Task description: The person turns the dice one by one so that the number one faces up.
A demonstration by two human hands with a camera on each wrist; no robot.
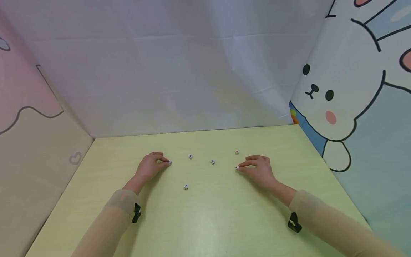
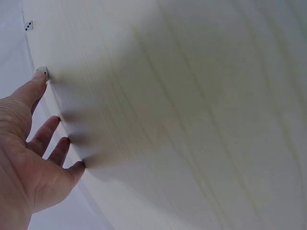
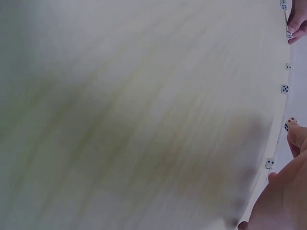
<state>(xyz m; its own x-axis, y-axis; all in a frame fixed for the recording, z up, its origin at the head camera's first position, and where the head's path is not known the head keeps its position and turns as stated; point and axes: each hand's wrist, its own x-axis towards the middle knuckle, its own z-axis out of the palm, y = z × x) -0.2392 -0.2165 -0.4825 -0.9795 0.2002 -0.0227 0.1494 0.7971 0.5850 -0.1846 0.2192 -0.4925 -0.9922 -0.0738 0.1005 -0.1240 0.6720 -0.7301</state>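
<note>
At the left of the table, my left hand (image 1: 151, 167) pinches a small white die (image 1: 170, 162) between thumb and fingertip. In the left wrist view the thumb lies against that die (image 2: 45, 73), and the other fingers are spread with their tips down at the table. My right hand (image 1: 259, 172) pinches another white die (image 1: 237, 167) at its fingertips; its dots show beside the fingertip in the right wrist view (image 3: 287, 127). Just behind the right hand sits a loose die (image 1: 236, 152) with a red dot. Between the hands lie two dice (image 1: 190, 156) (image 1: 212, 162), and one die (image 1: 186, 187) is nearer me.
The pale yellow wooden table (image 1: 205, 221) meets a white cloth backdrop (image 1: 179, 85) at its far edge. A printed panel with a cartoon rabbit (image 1: 346, 89) stands on the right. On the left is a pink and beige panel (image 1: 32, 150).
</note>
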